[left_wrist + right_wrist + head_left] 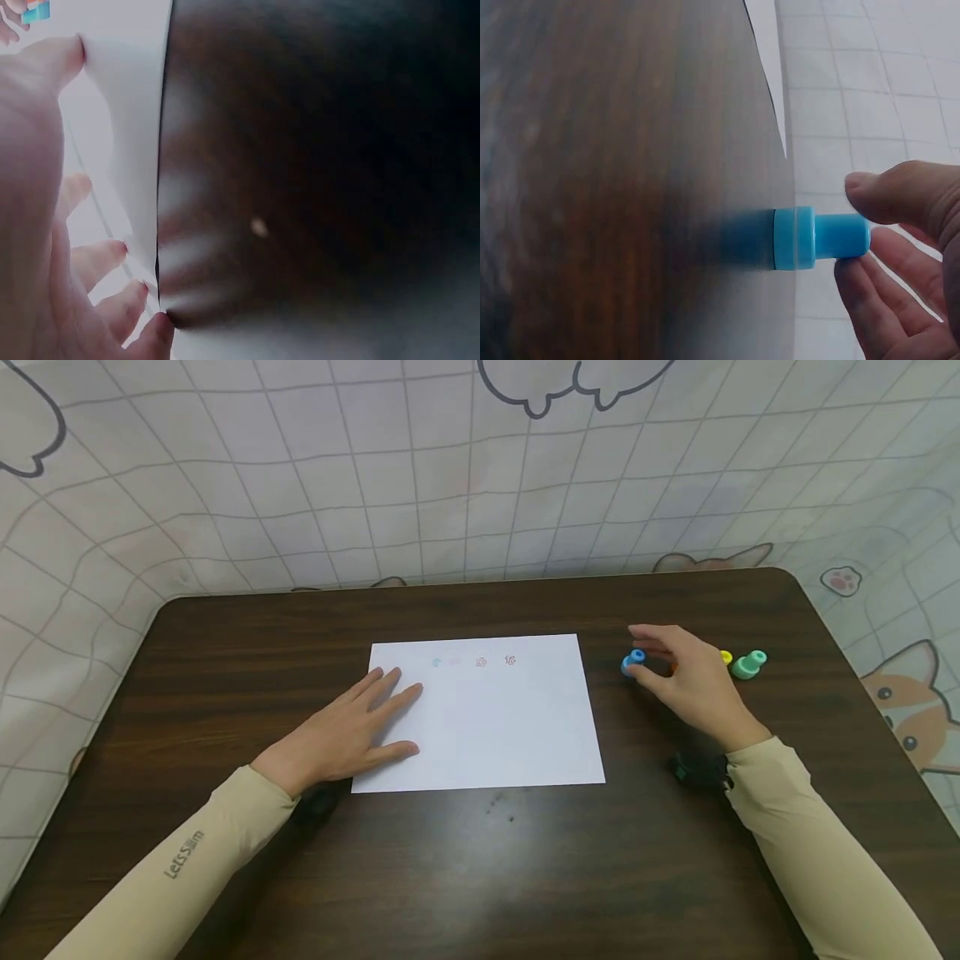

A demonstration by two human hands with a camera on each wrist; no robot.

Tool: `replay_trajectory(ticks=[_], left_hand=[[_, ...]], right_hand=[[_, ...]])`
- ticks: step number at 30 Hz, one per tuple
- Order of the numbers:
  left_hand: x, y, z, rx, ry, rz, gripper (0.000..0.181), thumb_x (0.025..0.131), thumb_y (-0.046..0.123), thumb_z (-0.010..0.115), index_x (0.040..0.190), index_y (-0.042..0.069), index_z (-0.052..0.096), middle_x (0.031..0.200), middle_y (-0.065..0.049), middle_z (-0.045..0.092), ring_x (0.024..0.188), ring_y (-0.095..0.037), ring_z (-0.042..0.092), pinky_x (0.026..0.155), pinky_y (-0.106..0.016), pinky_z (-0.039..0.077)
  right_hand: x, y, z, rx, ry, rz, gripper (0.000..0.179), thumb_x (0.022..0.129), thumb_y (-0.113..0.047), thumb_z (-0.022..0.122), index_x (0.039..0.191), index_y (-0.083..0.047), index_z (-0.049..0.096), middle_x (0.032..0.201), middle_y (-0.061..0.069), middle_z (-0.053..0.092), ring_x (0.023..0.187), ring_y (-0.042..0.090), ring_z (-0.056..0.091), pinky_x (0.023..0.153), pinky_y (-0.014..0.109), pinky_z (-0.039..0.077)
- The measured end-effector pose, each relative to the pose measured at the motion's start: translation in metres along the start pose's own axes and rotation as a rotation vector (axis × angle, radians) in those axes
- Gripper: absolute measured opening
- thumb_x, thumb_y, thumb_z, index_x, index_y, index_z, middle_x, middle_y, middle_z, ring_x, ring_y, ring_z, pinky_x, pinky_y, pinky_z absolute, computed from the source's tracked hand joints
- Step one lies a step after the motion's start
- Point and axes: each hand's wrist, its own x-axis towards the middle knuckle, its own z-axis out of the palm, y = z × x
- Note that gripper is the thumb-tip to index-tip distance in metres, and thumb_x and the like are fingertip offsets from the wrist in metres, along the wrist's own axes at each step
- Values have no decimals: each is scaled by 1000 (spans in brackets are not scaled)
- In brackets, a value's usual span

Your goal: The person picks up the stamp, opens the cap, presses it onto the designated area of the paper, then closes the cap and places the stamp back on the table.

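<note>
Your right grip [693, 689] is curving around the blue stamp [634, 658], spread rather than pinching. In the right wrist view, your thumb is standing clear of the handle; on the opposite side a fingertip is lying against it or just beside it, and which of the two cannot be told. The stamp is standing upright on the dark wood worktop [525, 877], to the right of the paper [517, 727]. A bit of orange is showing behind your fingers, mostly hidden. Beyond your knuckles, a yellow stamp [726, 657] is peeking out, and next to it a green stamp [750, 665] is standing in fuller view.

Your left grip [341, 735] is resting on the paper's left side, palm down, fingers and thumb fanned apart. Small prints [481, 662] are running in a row near the paper's far edge, bluish and very faint at the left, reddish at the right. Pale sleeves [832, 852] are covering both your forearms, the left one bearing dark lettering. Behind the worktop, a white backdrop [450, 468] is showing grid lines, cloud outlines and a cartoon animal face.
</note>
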Motion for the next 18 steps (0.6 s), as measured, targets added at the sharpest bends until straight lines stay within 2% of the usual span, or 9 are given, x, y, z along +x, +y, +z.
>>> replay_trajectory(ticks=[5, 11, 18], left_hand=[[0, 1, -1, 11, -9, 5, 82, 99, 59, 58, 164, 18, 30, 172, -21, 24, 160, -46, 22, 129, -58, 28], [2, 2, -2, -15, -27, -8, 84, 98, 61, 59, 164, 18, 30, 172, -21, 22, 160, -44, 21, 127, -58, 32], [3, 5, -3, -16, -11, 21, 84, 98, 58, 60, 163, 12, 32, 171, -21, 25, 159, -41, 27, 125, -55, 36]], right_hand=[[0, 2, 1, 2, -22, 20, 53, 91, -7, 78, 140, -5, 60, 135, 22, 67, 119, 41, 69, 101, 55, 55], [-1, 5, 2, 2, -32, 39, 43, 93, -9, 76, 134, -4, 65, 131, 21, 70, 117, 41, 71, 99, 55, 57], [-1, 8, 3, 5, -41, 59, 39, 94, -9, 76, 131, -4, 66, 129, 20, 71, 115, 41, 71, 98, 55, 58]])
